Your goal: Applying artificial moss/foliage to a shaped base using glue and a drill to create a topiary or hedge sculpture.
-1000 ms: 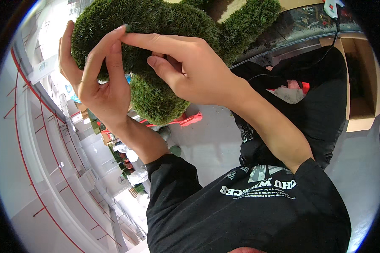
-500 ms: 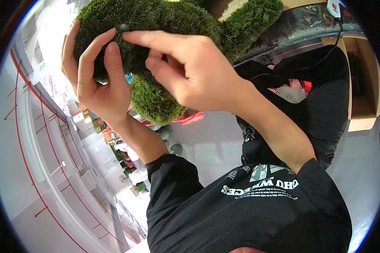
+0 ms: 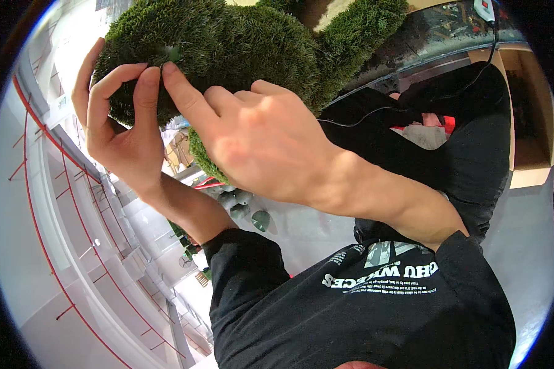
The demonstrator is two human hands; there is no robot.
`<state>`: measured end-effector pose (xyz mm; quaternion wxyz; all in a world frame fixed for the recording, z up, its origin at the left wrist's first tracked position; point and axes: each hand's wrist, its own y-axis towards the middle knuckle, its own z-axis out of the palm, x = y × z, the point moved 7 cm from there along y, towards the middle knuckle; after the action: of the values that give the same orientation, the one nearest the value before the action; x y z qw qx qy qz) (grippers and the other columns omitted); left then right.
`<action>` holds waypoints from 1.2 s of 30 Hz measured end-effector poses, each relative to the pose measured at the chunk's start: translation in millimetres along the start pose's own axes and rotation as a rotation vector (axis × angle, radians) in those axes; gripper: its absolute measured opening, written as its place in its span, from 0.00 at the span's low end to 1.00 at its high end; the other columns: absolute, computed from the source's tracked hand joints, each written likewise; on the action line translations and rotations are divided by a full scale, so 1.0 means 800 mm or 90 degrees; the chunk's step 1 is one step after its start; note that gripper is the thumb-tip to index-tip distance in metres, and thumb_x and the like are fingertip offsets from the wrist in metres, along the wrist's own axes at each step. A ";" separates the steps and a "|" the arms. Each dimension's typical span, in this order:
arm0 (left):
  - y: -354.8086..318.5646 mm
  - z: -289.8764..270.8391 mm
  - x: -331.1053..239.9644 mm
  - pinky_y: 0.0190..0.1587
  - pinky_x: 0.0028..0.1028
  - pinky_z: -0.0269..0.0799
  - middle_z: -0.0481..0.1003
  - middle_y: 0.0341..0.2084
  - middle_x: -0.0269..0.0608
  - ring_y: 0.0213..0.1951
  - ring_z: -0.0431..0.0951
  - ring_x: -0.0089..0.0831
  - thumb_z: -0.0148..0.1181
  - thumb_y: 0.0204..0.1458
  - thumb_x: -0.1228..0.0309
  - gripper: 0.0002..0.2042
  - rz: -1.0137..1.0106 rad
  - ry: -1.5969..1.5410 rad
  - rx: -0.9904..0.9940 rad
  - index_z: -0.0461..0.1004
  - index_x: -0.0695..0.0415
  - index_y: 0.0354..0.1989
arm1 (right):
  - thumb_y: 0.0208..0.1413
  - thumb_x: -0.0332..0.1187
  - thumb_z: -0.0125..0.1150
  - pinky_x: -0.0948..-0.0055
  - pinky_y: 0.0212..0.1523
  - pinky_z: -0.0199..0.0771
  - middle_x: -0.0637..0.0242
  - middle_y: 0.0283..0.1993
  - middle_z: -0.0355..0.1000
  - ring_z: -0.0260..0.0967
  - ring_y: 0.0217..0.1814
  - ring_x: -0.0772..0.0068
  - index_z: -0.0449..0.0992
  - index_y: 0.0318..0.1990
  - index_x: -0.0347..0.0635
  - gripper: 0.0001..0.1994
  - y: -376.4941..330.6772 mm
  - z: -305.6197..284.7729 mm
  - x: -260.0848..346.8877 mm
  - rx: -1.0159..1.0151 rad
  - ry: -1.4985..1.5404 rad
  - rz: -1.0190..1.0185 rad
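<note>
A large rounded form covered in green artificial grass (image 3: pixel 246 52) fills the upper middle. My left hand (image 3: pixel 126 117) is at its left end, thumb and index finger bent together in a pinch. My right hand (image 3: pixel 258 138) reaches across from the right, its index fingertip close against the left thumb tip. A thin dark bit shows between these tips, too small to name. The right thumb is hidden behind the hand. Just above the fingertips, a small pale spot (image 3: pixel 172 53) shows in the grass.
A dark, paint-stained table edge (image 3: pixel 425 46) runs along the upper right. A white device with a red switch (image 3: pixel 485 9) trails a thin cord over my black-clad legs. An open cardboard box (image 3: pixel 529 175) stands at the far right. Dark green rounded pieces (image 3: pixel 260 220) lie on the floor.
My right hand has moved down and left, turning its back up. My left hand has shifted slightly left, and the fingertips now meet below the pale spot. The grass form has shifted slightly left.
</note>
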<state>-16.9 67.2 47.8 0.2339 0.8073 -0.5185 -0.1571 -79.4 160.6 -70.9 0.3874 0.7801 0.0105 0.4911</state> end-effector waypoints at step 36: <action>0.029 0.003 -0.010 0.58 0.35 0.73 0.79 0.56 0.52 0.55 0.80 0.40 0.68 0.48 0.83 0.10 0.040 0.009 0.175 0.84 0.59 0.39 | 0.53 0.35 0.65 0.63 0.35 0.77 0.55 0.36 0.78 0.80 0.33 0.58 0.77 0.44 0.29 0.17 0.037 -0.021 -0.010 -0.018 0.171 0.077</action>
<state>-39.4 66.0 58.5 0.1298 0.8160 -0.5587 -0.0715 -107.5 146.7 -55.4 0.3627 0.7013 0.0082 0.6137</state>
